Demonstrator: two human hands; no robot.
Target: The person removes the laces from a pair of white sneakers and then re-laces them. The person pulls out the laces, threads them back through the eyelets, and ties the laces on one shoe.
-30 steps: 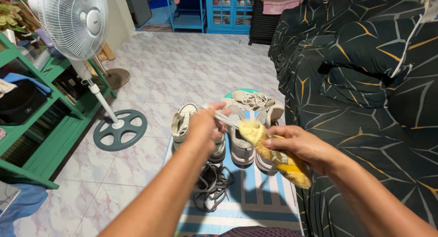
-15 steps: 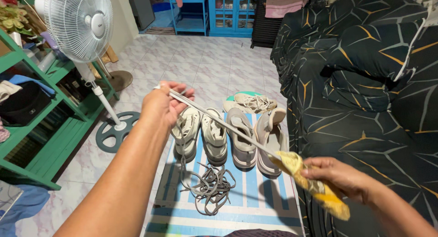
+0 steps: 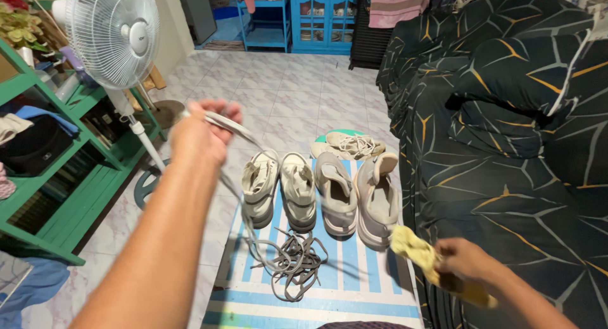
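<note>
My left hand is raised above the floor and grips one end of a grey shoelace, which hangs down in a blurred loop toward a pile of grey laces on the blue striped mat. My right hand is low at the right, closed on a yellow cloth. Two pairs of pale unlaced sneakers stand in a row on the mat between my hands.
A white standing fan stands at the left beside a green shelf. A dark patterned sofa fills the right side. Another pale shoe lies beyond the row. Blue cabinets stand at the back.
The lace has slipped free of the yellow cloth and now hangs slack from my left hand, which moved further up and left. My right hand dropped lower with the cloth.
</note>
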